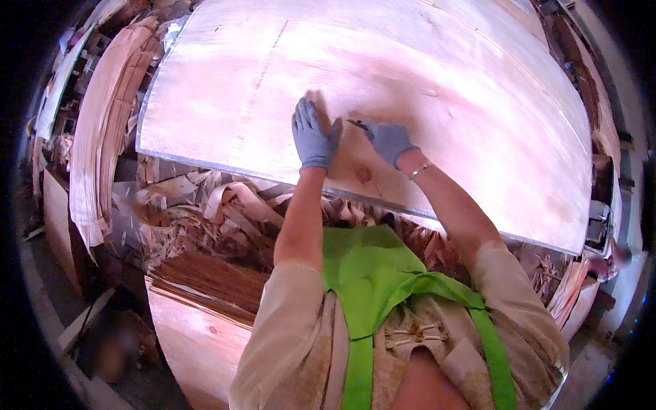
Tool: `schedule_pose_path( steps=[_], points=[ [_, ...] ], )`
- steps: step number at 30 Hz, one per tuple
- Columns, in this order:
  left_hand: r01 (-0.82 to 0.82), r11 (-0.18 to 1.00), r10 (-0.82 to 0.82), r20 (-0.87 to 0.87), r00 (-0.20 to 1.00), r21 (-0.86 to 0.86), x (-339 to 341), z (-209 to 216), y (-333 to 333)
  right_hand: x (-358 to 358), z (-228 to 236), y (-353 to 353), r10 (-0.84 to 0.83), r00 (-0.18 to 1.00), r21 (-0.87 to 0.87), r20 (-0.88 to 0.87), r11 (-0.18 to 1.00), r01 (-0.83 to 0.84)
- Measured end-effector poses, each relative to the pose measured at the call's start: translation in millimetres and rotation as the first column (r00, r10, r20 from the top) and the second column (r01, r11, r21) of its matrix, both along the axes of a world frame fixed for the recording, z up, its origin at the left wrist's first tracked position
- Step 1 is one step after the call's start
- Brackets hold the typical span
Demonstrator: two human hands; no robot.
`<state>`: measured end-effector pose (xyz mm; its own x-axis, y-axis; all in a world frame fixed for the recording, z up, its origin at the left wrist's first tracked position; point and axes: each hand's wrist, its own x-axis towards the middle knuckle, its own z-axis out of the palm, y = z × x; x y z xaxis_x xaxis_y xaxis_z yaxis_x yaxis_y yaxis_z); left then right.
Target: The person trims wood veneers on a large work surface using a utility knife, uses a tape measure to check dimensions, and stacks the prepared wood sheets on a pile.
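Note:
A large sheet of pale wood veneer (225, 102) lies in front of me, with a brown knot (363, 175) near its close edge. My left hand (314, 139), in a grey glove, is laid on the sheet with its fingers stretched out and pointing away from me. To its right, my gloved right hand (389, 141) is closed around a small dark knife-like tool (357, 124). The tool's tip points left, toward my left thumb, at the veneer surface. Most of its handle is hidden in the glove, so its exact kind is unclear.
Curled veneer scraps (232, 212) are heaped between me and the sheet's near edge. A stack of veneer sheets (212, 328) stands at the lower left, and tall veneer layers (113, 116) hang at the far left. More wood pieces (570, 290) are at the right.

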<state>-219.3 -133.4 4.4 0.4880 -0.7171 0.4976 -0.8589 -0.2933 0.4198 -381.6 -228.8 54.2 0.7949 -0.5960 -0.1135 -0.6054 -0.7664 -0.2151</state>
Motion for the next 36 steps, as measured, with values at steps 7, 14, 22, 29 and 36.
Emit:
schedule_pose_path(
  steps=[7,14,22,29,36],
  points=[
    [0.114,0.992,-0.109,-0.087,0.990,0.056,-2,15,-4,61,-19,-26,0.294,0.956,0.073,-0.001,0.953,-0.293],
    [0.044,0.928,-0.057,0.023,0.998,0.370,-13,19,-18,79,-3,-29,0.389,0.900,0.049,-0.197,0.921,-0.388],
    [0.005,0.893,-0.143,0.273,0.951,0.451,-3,0,-9,36,-1,-80,0.444,0.870,0.157,-0.215,0.895,-0.418],
    [-0.002,0.876,-0.160,0.295,0.942,0.482,-5,-5,-10,-69,-5,-166,0.431,0.883,0.151,-0.186,0.901,-0.407],
    [0.013,0.876,-0.179,0.302,0.936,0.482,-6,-4,-10,-224,50,-255,0.343,0.926,-0.220,0.157,0.926,-0.306]
  ],
)
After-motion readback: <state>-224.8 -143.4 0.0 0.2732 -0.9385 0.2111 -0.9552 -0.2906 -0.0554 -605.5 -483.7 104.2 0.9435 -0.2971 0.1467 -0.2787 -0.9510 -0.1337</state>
